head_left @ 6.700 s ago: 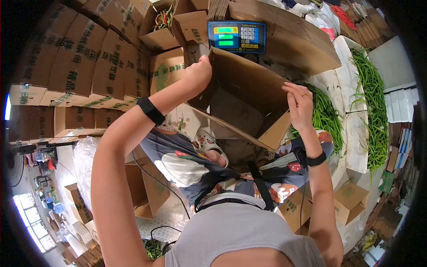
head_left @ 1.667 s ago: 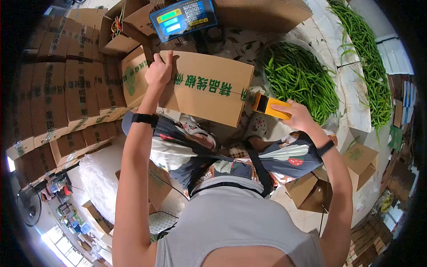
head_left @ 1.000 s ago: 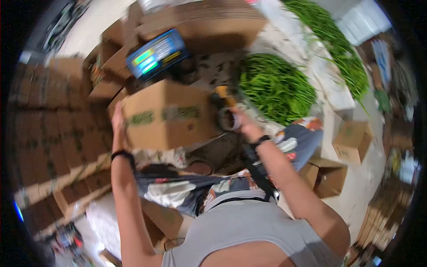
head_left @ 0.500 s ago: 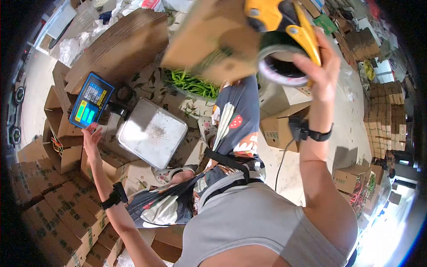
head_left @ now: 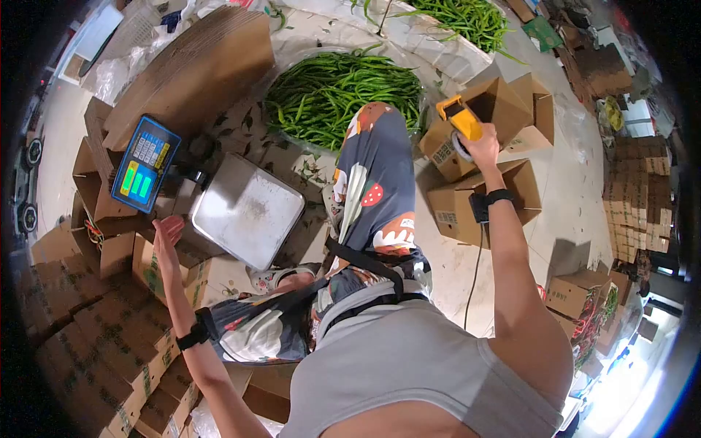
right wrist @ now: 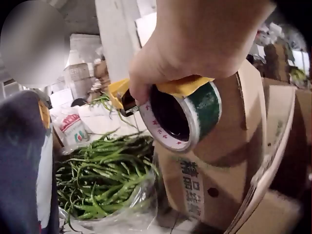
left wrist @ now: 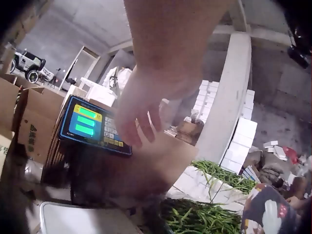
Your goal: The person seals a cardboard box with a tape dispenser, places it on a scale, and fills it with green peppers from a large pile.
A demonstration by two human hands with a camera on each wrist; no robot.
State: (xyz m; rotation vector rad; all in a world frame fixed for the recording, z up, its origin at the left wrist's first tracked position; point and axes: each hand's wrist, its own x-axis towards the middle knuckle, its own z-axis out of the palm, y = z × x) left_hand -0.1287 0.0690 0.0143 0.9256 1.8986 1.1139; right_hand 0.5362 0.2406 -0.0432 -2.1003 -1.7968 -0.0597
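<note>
1. Head view: left of the scale plate, the display faces the person, presumably for reading.
2. Just left of the plate, the left hand holds nothing, fingers loose.
3. Beyond the plate, green peppers lie in plastic, probably kept together.
4. Right of the plate, the right hand grips the tape dispenser from above, likely leaving its roll free.

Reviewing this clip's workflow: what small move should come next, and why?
I'd probably set the tape dispenser down: the right hand grips it beside an open box, while the left hand, near the scale, holds nothing, so both would be free for the box.
</note>
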